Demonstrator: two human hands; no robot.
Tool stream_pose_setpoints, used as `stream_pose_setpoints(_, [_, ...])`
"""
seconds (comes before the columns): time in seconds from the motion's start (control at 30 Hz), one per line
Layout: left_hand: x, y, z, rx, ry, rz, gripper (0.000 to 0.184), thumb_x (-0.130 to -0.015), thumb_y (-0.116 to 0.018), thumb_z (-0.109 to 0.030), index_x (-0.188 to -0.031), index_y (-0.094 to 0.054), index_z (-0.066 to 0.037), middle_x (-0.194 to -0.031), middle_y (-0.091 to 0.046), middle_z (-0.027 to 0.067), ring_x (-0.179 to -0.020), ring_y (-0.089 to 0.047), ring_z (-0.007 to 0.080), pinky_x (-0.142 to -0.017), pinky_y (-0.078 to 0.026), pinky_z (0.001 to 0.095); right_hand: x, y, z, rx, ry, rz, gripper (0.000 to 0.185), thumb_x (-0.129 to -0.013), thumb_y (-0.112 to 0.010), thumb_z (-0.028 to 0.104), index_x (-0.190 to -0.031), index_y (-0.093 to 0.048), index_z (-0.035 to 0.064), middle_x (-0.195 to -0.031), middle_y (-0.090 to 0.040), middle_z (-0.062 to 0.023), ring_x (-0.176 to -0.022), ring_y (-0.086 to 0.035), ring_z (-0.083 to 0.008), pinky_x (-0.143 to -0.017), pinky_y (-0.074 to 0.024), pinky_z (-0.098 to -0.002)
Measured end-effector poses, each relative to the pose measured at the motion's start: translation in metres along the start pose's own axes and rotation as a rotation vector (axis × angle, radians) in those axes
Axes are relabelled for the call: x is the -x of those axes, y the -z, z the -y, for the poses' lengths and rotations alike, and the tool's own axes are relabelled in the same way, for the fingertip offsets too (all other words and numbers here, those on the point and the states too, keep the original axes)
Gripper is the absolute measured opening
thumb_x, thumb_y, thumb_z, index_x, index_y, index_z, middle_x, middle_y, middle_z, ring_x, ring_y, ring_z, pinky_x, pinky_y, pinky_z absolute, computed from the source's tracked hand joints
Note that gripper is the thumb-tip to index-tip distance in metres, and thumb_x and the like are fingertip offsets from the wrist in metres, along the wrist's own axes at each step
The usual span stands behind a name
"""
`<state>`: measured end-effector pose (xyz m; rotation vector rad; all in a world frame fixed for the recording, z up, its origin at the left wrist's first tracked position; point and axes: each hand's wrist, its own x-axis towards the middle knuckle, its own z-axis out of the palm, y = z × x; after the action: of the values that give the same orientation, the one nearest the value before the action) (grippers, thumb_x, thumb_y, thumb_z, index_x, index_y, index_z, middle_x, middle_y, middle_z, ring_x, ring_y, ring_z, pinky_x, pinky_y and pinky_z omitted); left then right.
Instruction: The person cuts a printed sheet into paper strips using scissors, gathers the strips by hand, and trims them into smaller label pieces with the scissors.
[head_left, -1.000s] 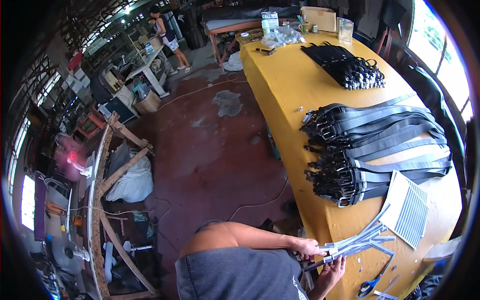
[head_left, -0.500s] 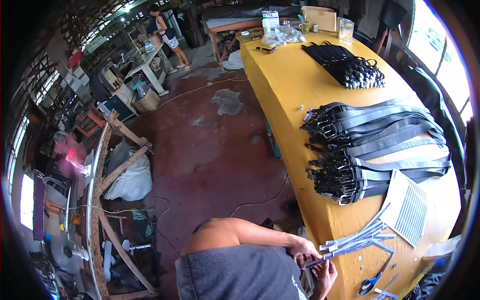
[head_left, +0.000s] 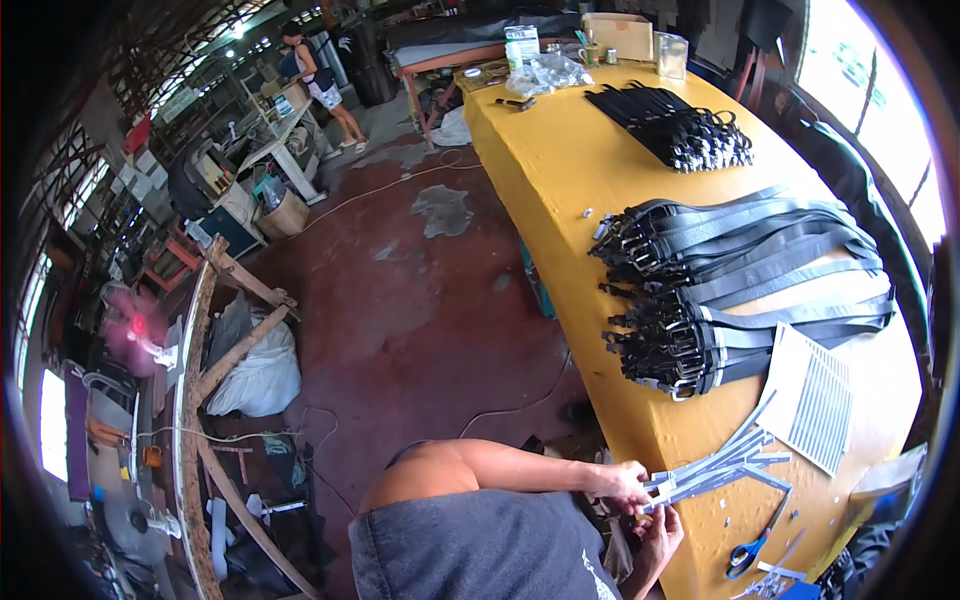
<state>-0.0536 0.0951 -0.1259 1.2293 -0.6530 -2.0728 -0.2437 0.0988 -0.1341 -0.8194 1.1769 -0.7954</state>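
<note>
My left hand [head_left: 622, 484] is at the near end of a loose pile of thin grey strips [head_left: 715, 474] on the yellow table's edge, its fingers pinched on a strip end. Just below it, my right hand [head_left: 658, 537] is closed, with the fingertips close to a small pale piece; what it grips is too small to tell. Beside the pile lies a white sheet with printed lines [head_left: 810, 400]. Blue-handled scissors [head_left: 743, 558] rest nearer the table's lower end, among scraps.
Bundles of black belts with buckles [head_left: 740, 290] and black straps [head_left: 665, 125] lie along the yellow table [head_left: 555, 180]. Plastic bags [head_left: 548, 75] and a cardboard box [head_left: 618, 38] are at its far end. A wooden frame [head_left: 190, 400] stands left; another person [head_left: 312, 75] stands far back.
My left hand has moved from the dark strip between both hands up to the pile's end. My right hand has shifted slightly right. The whole view has shifted a little.
</note>
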Motion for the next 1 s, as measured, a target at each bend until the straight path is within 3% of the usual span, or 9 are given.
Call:
stream_pose_setpoints(0.13, [-0.021,-0.005,-0.001,0.139,-0.087,-0.112,0.033,-0.083,-0.068,-0.004,-0.109,-0.050,0.006,-0.092,-0.063,0.0137,-0.075,-0.067,0.0176,-0.067,-0.058,0.0303,-0.005,0.002,-0.003,-0.034,0.005,-0.056,0.027,-0.093,-0.060,0.011,-0.110,-0.056,-0.0089,-0.085,-0.064,-0.0102,-0.054,-0.060,-0.0121,-0.045,-0.0491,-0.0216])
stream_pose_setpoints(0.2, [-0.029,-0.008,-0.008,-0.177,-0.181,-0.305,0.038,-0.081,-0.072,-0.005,-0.111,-0.051,0.007,-0.096,-0.063,0.0144,-0.080,-0.067,0.0195,-0.072,-0.057,0.0301,-0.006,0.001,-0.003,0.014,0.071,-0.039,0.024,-0.092,-0.062,0.013,-0.105,-0.060,-0.0075,-0.079,-0.063,-0.0061,-0.058,-0.058,-0.0098,-0.049,-0.0482,-0.0226])
stream_pose_setpoints(0.4, [-0.027,-0.008,-0.012,0.012,-0.281,-0.111,0.042,-0.083,-0.071,-0.005,-0.117,-0.051,0.009,-0.108,-0.062,0.0175,-0.092,-0.066,0.0207,-0.080,-0.055,0.0285,0.010,-0.021,0.029,-0.130,0.053,-0.168,0.022,-0.093,-0.061,0.011,-0.105,-0.059,-0.0071,-0.083,-0.065,-0.0103,-0.067,-0.065,-0.0150,-0.059,-0.0534,-0.0234])
stream_pose_setpoints(0.53, [0.010,-0.001,-0.055,-0.655,-0.225,-0.101,0.043,-0.085,-0.069,-0.013,-0.120,-0.054,0.009,-0.109,-0.066,0.0202,-0.094,-0.068,0.0243,-0.080,-0.055,0.0323,0.009,-0.017,0.025,-0.271,0.103,-0.242,0.025,-0.093,-0.059,0.008,-0.112,-0.055,-0.0068,-0.090,-0.065,-0.0125,-0.072,-0.066,-0.0156,-0.062,-0.0551,-0.0253])
stream_pose_setpoints(0.63, [0.021,-0.005,-0.088,-1.164,-0.357,-0.328,0.036,-0.082,-0.069,-0.024,-0.106,-0.064,0.004,-0.086,-0.070,0.0196,-0.078,-0.070,0.0318,-0.073,-0.054,0.0389,0.011,-0.017,0.033,0.025,0.140,-0.399,0.030,-0.091,-0.062,0.010,-0.115,-0.054,-0.0072,-0.095,-0.065,-0.0123,-0.074,-0.066,-0.0157,-0.065,-0.0551,-0.0264])
stream_pose_setpoints(0.73, [-0.020,-0.005,-0.091,-1.137,-0.576,-0.372,0.039,-0.083,-0.070,-0.026,-0.106,-0.063,0.004,-0.092,-0.067,0.0205,-0.085,-0.066,0.0325,-0.077,-0.051,0.0406,0.006,-0.015,0.049,0.340,0.286,-0.552,0.038,-0.089,-0.065,0.012,-0.120,-0.052,-0.0077,-0.100,-0.065,-0.0132,-0.079,-0.066,-0.0160,-0.069,-0.0549,-0.0273])
stream_pose_setpoints(0.8, [-0.054,-0.022,-0.098,-1.241,-0.794,-0.423,0.047,-0.080,-0.073,-0.031,-0.109,-0.061,0.004,-0.100,-0.062,0.0171,-0.093,-0.060,0.0291,-0.084,-0.049,0.0390,-0.004,-0.012,0.053,0.257,0.302,-0.567,0.047,-0.087,-0.067,0.012,-0.125,-0.048,-0.0089,-0.106,-0.063,-0.0153,-0.085,-0.065,-0.0165,-0.072,-0.0547,-0.0277])
stream_pose_setpoints(0.9, [-0.095,-0.051,-0.103,-1.435,-0.748,-0.569,0.062,-0.075,-0.075,-0.040,-0.116,-0.056,0.003,-0.114,-0.054,0.0190,-0.108,-0.050,0.0315,-0.095,-0.041,0.0415,-0.016,-0.006,0.054,0.094,0.293,-0.526,0.053,-0.087,-0.067,0.009,-0.130,-0.043,-0.0093,-0.110,-0.061,-0.0158,-0.090,-0.065,-0.0167,-0.077,-0.0539,-0.0271])
stream_pose_setpoints(1.0, [-0.097,-0.070,-0.104,-1.504,-0.696,-0.422,0.071,-0.072,-0.075,-0.046,-0.119,-0.055,0.003,-0.118,-0.050,0.0197,-0.112,-0.045,0.0333,-0.097,-0.038,0.0428,-0.023,0.004,0.045,-0.110,0.265,-0.479,0.052,-0.088,-0.064,0.006,-0.132,-0.041,-0.0081,-0.111,-0.061,-0.0166,-0.092,-0.065,-0.0169,-0.079,-0.0537,-0.0269])
